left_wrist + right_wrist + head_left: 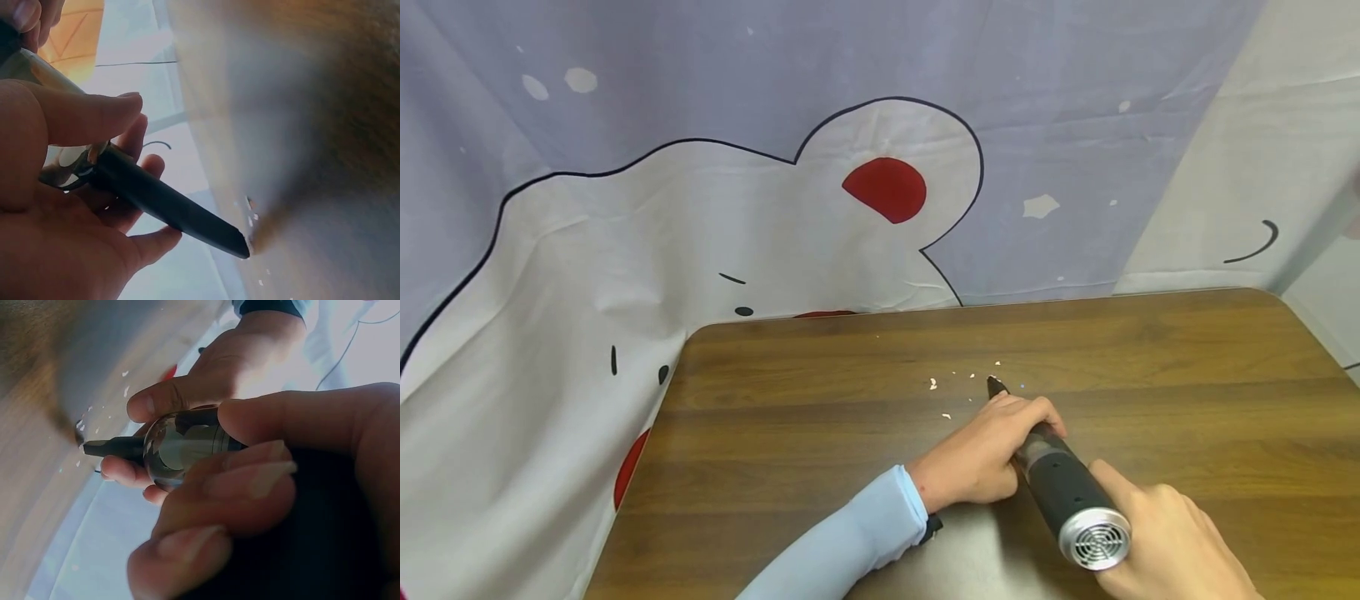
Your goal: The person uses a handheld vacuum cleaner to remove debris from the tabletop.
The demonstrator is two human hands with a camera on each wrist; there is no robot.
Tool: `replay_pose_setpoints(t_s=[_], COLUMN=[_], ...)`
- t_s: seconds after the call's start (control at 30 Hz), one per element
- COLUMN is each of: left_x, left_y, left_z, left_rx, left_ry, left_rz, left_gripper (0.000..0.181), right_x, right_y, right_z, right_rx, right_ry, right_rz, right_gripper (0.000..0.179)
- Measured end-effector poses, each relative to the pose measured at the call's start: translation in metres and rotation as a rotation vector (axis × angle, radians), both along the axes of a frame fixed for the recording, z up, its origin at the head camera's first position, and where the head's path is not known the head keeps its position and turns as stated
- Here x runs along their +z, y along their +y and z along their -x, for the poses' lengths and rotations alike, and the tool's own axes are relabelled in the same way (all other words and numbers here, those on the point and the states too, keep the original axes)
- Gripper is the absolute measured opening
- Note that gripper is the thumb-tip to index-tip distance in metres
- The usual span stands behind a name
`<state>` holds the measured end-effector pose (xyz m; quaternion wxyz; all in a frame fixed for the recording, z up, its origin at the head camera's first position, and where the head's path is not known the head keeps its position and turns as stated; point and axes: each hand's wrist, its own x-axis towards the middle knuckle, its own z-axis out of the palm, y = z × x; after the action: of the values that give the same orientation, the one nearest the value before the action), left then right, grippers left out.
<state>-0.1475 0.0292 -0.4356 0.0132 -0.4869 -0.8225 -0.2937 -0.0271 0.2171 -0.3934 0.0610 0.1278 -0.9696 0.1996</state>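
A black handheld vacuum cleaner (1067, 487) with a silver vented end cap slants over the wooden table, its narrow nozzle (181, 203) pointing down at the tabletop. My left hand (981, 450) holds it near the front, thumb and fingers around the clear dust cup (167, 450) and the base of the nozzle. Further back, my right hand (1172, 542) grips the dark body; its fingers are curled around it in the right wrist view. Small white scraps (933, 384) lie scattered by the nozzle tip, which is at or just above the table surface.
The brown wood-grain table (790, 450) has rounded far corners. Behind it and along its left side hangs a printed curtain (700, 225) in lilac and white. A light blue sleeve (865, 533) covers the left forearm.
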Motion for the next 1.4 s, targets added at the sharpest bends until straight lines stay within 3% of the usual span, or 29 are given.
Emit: replay_pose_setpoints(t_s=[0.43,0.6,0.87,1.0,1.1,1.3,1.4], left_x=[0.003,0.006,0.011,0.014,0.017,0.022,0.024], left_y=[-0.001,-0.004,-0.008,-0.006,-0.004,-0.002,-0.001], left_z=[-0.003,-0.008,-0.027,-0.037,-0.045,-0.058,-0.062], left_rx=[0.017,0.016,0.059,0.092,0.122,0.154,0.152], left_ry=[-0.009,-0.012,-0.024,-0.032,-0.036,-0.062,-0.081], left_rz=[0.019,0.007,0.012,0.020,0.029,0.059,0.065], left_gripper=[0.072,0.073,0.075,0.075,0.073,0.073,0.073], right_x=[0.000,-0.002,-0.004,-0.003,-0.003,-0.008,-0.009], right_y=[0.001,0.003,0.014,0.019,0.023,0.041,0.049], right_z=[-0.001,-0.003,-0.010,-0.013,-0.017,-0.018,-0.018], right_rx=[0.023,0.043,0.112,0.115,0.116,0.212,0.229], right_ry=[0.027,0.001,-0.121,-0.204,-0.212,-0.187,-0.261], right_rz=[0.024,0.009,-0.051,-0.055,-0.057,-0.051,-0.072], right_gripper=[0.046,0.053,0.073,0.061,0.056,0.068,0.077])
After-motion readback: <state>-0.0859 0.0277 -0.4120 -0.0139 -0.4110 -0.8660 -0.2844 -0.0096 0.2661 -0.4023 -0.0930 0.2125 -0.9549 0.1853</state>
